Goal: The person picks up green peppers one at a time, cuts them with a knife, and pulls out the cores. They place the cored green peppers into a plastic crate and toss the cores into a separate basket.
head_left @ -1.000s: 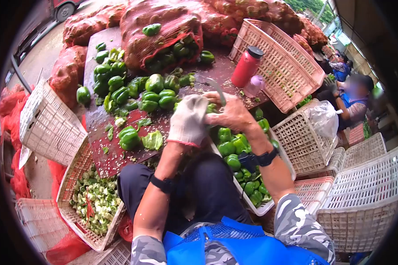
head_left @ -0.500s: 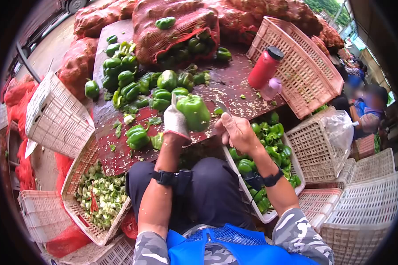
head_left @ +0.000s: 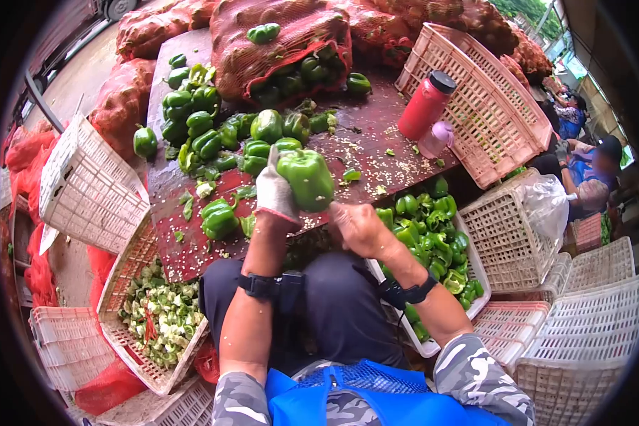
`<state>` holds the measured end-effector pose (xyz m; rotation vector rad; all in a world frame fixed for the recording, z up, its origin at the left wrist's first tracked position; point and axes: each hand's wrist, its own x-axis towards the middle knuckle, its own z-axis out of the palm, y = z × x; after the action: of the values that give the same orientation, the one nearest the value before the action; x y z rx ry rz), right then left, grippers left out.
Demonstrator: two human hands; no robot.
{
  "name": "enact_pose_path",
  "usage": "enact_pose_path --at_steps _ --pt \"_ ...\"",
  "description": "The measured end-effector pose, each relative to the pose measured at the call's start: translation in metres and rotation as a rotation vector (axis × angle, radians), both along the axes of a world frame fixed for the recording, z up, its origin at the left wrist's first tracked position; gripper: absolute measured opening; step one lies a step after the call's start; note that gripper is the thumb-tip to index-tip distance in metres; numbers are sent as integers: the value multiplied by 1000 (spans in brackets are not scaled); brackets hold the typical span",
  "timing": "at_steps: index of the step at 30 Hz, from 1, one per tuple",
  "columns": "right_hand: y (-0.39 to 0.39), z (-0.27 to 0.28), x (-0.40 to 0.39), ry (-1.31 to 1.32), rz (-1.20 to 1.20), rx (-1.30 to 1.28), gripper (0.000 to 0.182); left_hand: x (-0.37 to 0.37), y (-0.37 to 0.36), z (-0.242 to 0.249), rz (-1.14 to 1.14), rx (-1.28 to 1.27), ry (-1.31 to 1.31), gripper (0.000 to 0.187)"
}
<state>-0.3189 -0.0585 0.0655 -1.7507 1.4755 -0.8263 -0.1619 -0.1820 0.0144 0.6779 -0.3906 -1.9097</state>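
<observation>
My left hand [head_left: 275, 190], in a pale glove, grips a whole green bell pepper [head_left: 307, 181] above the table's near edge. Close to the pepper's lower right side is my bare right hand [head_left: 360, 228], its fingers curled closed. It was holding a small curved knife a moment ago; the blade is hidden from view now. More green peppers [head_left: 220, 219] lie on the dark red table [head_left: 369, 135], among pale seeds and green scraps. To the right of my knees stands a white crate [head_left: 484, 298] filled with opened green peppers [head_left: 440, 245].
At my left, a crate [head_left: 106, 312] holds pale pepper cores [head_left: 160, 316]. A red net sack [head_left: 277, 53] of peppers sits at the table's back. A red bottle [head_left: 427, 105] stands beside a tilted crate [head_left: 476, 106]. Other people [head_left: 589, 170] sit far right.
My right hand has moved down and slightly left, closer to the pepper, and the knife blade has gone out of sight. The left hand and its pepper have shifted slightly left.
</observation>
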Motion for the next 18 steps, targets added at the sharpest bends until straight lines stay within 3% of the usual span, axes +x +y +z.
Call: enact_pose_path --at_steps 5,8,10,12,13,16,18 --pt "9 -27 -28 152 111 -118 39 1 8 6 64 7 36 51" --pt "12 -33 -38 170 108 -110 42 17 7 16 -156 -74 225 63" --pt "2 -23 -42 52 -44 -75 49 15 10 19 -218 -75 200 69" --pt "-16 -21 -33 -264 -40 -254 51 2 21 29 -177 -119 -76 68" --pt "-22 -20 -27 -333 -9 -194 52 0 32 41 -253 -95 -39 65" --pt "-31 -16 -12 -526 70 -61 61 -2 16 12 -65 -171 -259 60" --pt "-29 -11 -1 -650 102 -37 64 0 22 24 75 -246 -372 56"
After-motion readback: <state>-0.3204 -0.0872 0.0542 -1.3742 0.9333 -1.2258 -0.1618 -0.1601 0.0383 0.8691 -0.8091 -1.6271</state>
